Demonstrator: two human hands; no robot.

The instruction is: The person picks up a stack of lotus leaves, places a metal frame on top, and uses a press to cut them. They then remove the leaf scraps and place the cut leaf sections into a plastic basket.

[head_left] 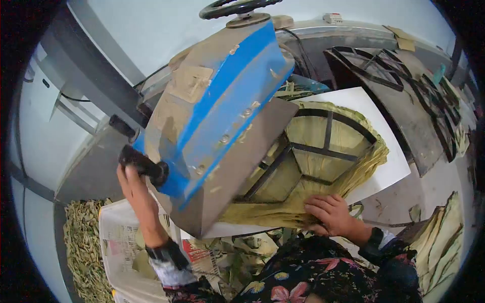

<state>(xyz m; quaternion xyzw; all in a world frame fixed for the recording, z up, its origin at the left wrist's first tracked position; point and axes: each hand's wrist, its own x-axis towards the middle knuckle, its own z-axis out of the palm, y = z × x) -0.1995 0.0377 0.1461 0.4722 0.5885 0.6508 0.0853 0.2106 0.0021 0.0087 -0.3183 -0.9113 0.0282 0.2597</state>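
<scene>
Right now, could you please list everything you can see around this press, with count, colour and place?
press head: one, blue and grey, tilted over the left of the leaf stack
handle: one, black, at the press's lower left
handwheel: one, black, top centre
leaf stack: one, yellow-green, on the white board, centre
cutting frame: one, dark metal, lying on the leaf stack
white board: one, under the stack
spare frames: several, dark, upper right
leaf scraps: a heap, green, lower left
newspaper: one sheet, lower left
left hand: grip on the handle
right hand: flat on the stack's near edge
</scene>
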